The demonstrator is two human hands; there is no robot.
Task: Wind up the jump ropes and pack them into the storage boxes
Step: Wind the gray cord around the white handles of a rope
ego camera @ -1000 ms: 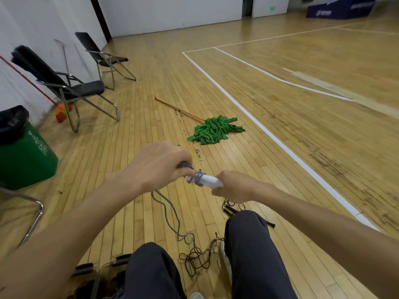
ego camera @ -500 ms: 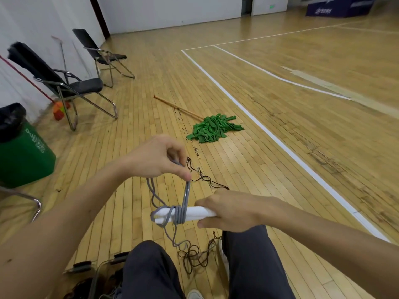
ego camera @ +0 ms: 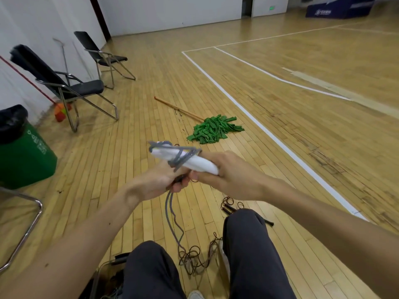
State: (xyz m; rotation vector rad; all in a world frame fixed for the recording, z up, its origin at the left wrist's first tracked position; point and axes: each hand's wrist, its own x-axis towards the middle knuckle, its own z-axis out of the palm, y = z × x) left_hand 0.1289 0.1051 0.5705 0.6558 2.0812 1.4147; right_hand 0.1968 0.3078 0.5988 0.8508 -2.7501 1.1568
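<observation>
The left hand [ego camera: 155, 181] has dropped from above the white handles [ego camera: 195, 164] to just beneath them, carrying the grey rope [ego camera: 179, 157] round for another turn. The right hand [ego camera: 230, 176] has raised the handles, tips tilted far-left. Both hands are curled: the right round the handles, the left gripping the rope. A long tail hangs near the floor [ego camera: 280, 87], so I judge more winding remains.

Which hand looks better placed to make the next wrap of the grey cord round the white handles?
Left. The left hand grips the loose grey cord just under the white handles, while the right hand is busy clamping them.
</observation>
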